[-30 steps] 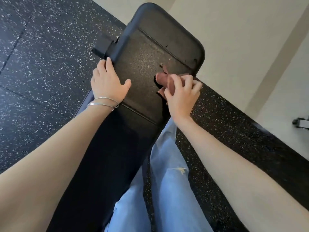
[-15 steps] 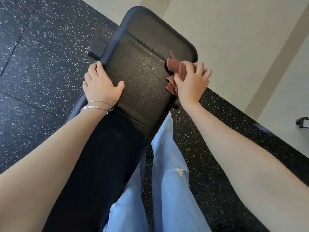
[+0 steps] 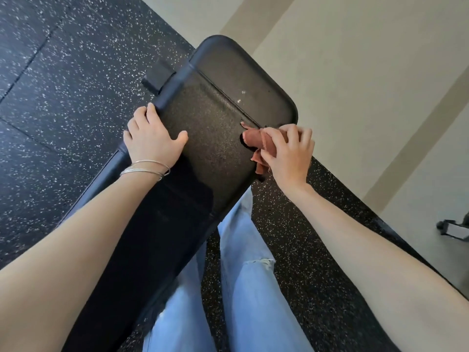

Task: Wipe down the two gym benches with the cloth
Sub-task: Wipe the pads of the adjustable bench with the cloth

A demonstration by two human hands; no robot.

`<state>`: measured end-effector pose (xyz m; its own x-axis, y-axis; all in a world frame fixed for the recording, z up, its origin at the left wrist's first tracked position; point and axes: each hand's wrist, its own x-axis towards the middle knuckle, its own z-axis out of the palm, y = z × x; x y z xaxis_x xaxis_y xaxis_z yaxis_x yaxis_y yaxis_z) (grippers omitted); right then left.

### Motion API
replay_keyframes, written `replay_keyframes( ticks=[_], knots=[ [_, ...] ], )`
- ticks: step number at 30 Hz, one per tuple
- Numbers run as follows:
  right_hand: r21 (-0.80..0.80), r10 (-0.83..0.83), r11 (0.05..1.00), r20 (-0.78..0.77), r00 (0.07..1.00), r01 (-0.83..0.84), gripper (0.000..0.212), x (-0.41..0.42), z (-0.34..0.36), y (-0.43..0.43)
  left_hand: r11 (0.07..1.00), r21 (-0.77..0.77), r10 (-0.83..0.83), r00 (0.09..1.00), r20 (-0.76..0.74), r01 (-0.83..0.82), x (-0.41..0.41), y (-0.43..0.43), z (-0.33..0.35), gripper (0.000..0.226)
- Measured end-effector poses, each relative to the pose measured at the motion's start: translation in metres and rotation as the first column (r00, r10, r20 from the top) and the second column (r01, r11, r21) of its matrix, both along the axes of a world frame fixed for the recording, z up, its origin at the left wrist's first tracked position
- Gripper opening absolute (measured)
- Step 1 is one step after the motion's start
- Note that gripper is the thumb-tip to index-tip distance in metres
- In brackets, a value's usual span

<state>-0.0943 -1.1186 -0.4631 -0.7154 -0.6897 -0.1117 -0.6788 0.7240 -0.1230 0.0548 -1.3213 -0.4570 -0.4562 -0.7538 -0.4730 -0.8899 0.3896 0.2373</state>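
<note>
Far left: speckled black floor (image 3: 63,97). On bench (image 3: 213,118) left edge: left hand (image 3: 152,138), fingers spread flat, holding nothing. Centre: grainy black surface. At its right edge: cloth (image 3: 256,138), bunched in curled fingers of right hand (image 3: 289,153). Upper right: beige wall (image 3: 355,59).

We see a black padded bench (image 3: 215,148) standing on the dark speckled rubber floor (image 3: 63,85), a seam crossing its pad near the rounded far end, with our left hand (image 3: 152,142) resting flat at its left edge and a reddish cloth (image 3: 255,141), bunched in our right hand (image 3: 289,156), pressed at its right edge.
</note>
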Motion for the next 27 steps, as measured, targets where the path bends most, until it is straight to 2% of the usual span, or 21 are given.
replay_keyframes(
  ticks=[8,11,14,18,20,23,27],
  knots=[
    [-0.040,0.052,0.998,-0.080,0.995,-0.055,0.034,-0.017,-0.001,-0.017,0.996,-0.009,0.089,0.996,0.022,-0.089,-0.021,0.002,-0.005,0.090],
    [-0.015,0.199,0.979,-0.093,0.976,-0.202,0.031,-0.034,0.006,-0.042,0.997,-0.033,0.075,0.997,0.015,-0.074,-0.022,0.000,-0.007,0.089],
    [-0.024,0.415,0.909,-0.054,0.908,-0.417,0.031,-0.053,0.002,-0.098,0.996,-0.030,0.078,0.997,0.003,-0.078,-0.015,-0.008,-0.012,0.085],
    [0.029,0.463,0.886,-0.035,0.886,-0.462,0.034,-0.063,-0.008,-0.143,0.996,0.010,0.090,0.996,0.008,-0.090,-0.017,-0.006,-0.010,0.080],
    [0.016,0.476,0.879,-0.035,0.879,-0.476,0.035,-0.061,-0.009,-0.134,0.992,0.030,0.118,0.993,0.028,-0.119,-0.021,-0.003,-0.007,0.079],
    [-0.085,0.550,0.828,-0.064,0.833,-0.554,0.036,-0.069,-0.008,-0.101,0.984,0.047,0.168,0.985,0.047,-0.171,-0.027,-0.004,-0.002,0.078],
    [-0.144,0.561,0.817,-0.021,0.827,-0.558,0.039,-0.084,-0.012,-0.022,0.983,0.040,0.174,0.983,0.059,-0.177,-0.032,-0.010,0.000,0.077]
  ],
)
